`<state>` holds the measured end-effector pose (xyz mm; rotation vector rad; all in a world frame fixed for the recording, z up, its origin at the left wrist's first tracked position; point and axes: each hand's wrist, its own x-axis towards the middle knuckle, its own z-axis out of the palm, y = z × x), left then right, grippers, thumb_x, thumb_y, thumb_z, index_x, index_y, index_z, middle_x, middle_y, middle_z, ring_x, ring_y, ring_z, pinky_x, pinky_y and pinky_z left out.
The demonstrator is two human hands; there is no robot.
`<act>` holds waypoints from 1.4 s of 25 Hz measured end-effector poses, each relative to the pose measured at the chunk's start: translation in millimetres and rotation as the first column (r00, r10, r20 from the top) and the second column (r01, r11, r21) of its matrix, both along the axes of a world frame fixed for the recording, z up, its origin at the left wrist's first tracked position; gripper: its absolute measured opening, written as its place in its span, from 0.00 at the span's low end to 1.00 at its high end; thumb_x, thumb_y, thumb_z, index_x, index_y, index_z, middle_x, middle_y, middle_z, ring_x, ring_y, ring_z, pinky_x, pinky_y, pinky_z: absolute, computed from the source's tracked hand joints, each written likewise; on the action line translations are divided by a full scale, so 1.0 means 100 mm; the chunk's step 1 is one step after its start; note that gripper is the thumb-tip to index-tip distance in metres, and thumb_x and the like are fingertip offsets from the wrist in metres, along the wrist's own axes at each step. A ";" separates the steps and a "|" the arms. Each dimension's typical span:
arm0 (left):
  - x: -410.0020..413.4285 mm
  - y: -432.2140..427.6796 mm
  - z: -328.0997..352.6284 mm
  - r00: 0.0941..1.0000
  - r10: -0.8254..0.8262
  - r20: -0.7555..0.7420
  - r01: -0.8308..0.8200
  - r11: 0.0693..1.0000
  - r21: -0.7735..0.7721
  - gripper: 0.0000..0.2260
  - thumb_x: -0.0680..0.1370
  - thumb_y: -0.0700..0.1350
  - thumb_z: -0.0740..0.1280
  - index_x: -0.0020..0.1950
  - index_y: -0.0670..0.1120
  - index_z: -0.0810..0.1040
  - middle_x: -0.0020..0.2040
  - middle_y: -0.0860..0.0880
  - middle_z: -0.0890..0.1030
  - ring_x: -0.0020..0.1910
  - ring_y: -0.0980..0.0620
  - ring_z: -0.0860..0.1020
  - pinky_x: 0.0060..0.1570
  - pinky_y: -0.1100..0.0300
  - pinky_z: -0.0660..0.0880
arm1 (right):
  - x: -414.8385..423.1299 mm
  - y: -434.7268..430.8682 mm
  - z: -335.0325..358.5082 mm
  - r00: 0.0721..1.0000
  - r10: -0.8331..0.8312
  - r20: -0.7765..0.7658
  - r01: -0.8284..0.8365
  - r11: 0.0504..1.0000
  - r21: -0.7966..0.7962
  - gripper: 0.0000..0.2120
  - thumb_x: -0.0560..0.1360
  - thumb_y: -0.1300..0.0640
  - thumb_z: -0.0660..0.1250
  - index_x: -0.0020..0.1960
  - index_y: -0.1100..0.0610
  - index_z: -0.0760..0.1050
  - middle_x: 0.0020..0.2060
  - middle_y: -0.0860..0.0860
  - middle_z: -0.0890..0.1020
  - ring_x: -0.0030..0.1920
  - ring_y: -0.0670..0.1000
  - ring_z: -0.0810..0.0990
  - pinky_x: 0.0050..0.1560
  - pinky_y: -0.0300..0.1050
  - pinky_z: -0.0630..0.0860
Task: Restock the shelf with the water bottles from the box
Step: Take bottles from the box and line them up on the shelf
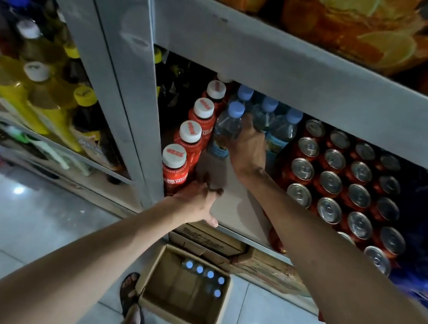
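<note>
**Restock partly done: bottles on the shelf, five caps left in the box**

By my reading the job was past its middle. About four water bottles (265, 114) with blue caps stood at the back of the shelf (234, 201), toward 12 o'clock in the view. The board in front of them lay bare, so there was room for more.

The right hand (248, 147) reached deep in and gripped the nearest water bottle (229, 125), fingers curled against its right side. That bottle stood upright on the board, or very nearly; whether it was fully set down could not be told. The left hand (196, 200) rested on the shelf's front edge with fingers spread and held nothing.

Red bottles (191, 136) with white caps ran in a row at 9 o'clock of the held bottle, just beside it. Cans (342, 186) filled the shelf at its 3 o'clock.

The cardboard box (179, 314) sat open on the floor at 6 o'clock. Five blue caps (204, 274) showed in it, bunched at its far-right side, and the rest of its bottom was bare cardboard.
</note>
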<state>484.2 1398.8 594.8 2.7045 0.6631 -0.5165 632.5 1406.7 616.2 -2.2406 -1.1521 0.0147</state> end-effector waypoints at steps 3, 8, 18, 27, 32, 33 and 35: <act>0.00 0.00 0.00 1.000 0.002 -0.001 -0.002 1.000 -0.024 0.38 0.70 0.61 0.71 0.74 0.47 0.64 0.73 0.31 0.63 0.68 0.37 0.71 0.67 0.53 0.68 | 0.00 -0.01 0.03 0.999 0.032 -0.017 -0.031 0.999 0.021 0.30 0.68 0.60 0.75 0.65 0.53 0.65 0.48 0.58 0.84 0.45 0.60 0.83 0.41 0.54 0.82; 0.00 0.00 0.02 1.000 0.003 -0.011 -0.003 1.000 -0.027 0.39 0.70 0.62 0.71 0.75 0.46 0.62 0.73 0.28 0.59 0.69 0.35 0.70 0.69 0.52 0.67 | -0.02 -0.04 0.03 0.999 0.048 -0.013 -0.047 0.998 0.035 0.31 0.69 0.61 0.76 0.67 0.57 0.65 0.49 0.59 0.84 0.46 0.60 0.84 0.42 0.53 0.82; 0.02 0.00 -0.01 0.997 0.012 -0.073 -0.017 0.998 -0.058 0.39 0.72 0.61 0.69 0.78 0.49 0.57 0.76 0.30 0.47 0.74 0.32 0.59 0.74 0.48 0.59 | -0.05 -0.07 0.08 0.988 0.054 -0.147 -0.054 0.999 0.008 0.29 0.70 0.59 0.75 0.65 0.59 0.64 0.52 0.60 0.83 0.50 0.60 0.83 0.48 0.54 0.81; -0.20 -0.25 -0.25 0.978 0.032 0.204 -0.049 0.996 0.079 0.29 0.73 0.54 0.71 0.71 0.46 0.69 0.71 0.41 0.69 0.71 0.41 0.65 0.71 0.50 0.62 | -0.63 -1.61 0.24 0.957 0.154 -0.245 -0.147 0.988 0.047 0.15 0.72 0.65 0.69 0.58 0.58 0.78 0.43 0.51 0.85 0.42 0.49 0.83 0.47 0.44 0.80; -0.54 -0.75 -0.56 0.796 -0.345 0.497 0.322 0.937 0.134 0.12 0.74 0.39 0.65 0.56 0.46 0.78 0.53 0.49 0.78 0.52 0.48 0.74 0.52 0.54 0.73 | -0.98 -2.53 -0.68 0.894 -0.177 -0.412 0.061 0.959 -0.278 0.16 0.75 0.59 0.68 0.62 0.54 0.76 0.46 0.53 0.85 0.46 0.54 0.84 0.46 0.45 0.79; -0.57 -0.79 -0.76 0.821 -0.377 0.429 0.408 0.913 0.021 0.10 0.75 0.40 0.65 0.55 0.47 0.78 0.52 0.50 0.80 0.51 0.48 0.76 0.49 0.53 0.76 | -1.05 -2.69 -0.94 0.867 -0.247 -0.433 0.099 0.936 -0.337 0.16 0.75 0.58 0.68 0.62 0.54 0.76 0.46 0.54 0.85 0.47 0.56 0.83 0.44 0.44 0.77; -0.60 -0.82 -1.26 0.931 -0.347 0.113 0.365 0.897 -0.251 0.10 0.77 0.46 0.66 0.58 0.49 0.77 0.53 0.51 0.81 0.51 0.50 0.79 0.48 0.53 0.78 | -1.23 -2.91 -1.56 0.793 -0.375 -0.480 0.176 0.896 -0.408 0.13 0.75 0.59 0.67 0.59 0.54 0.76 0.44 0.55 0.84 0.47 0.58 0.82 0.41 0.42 0.71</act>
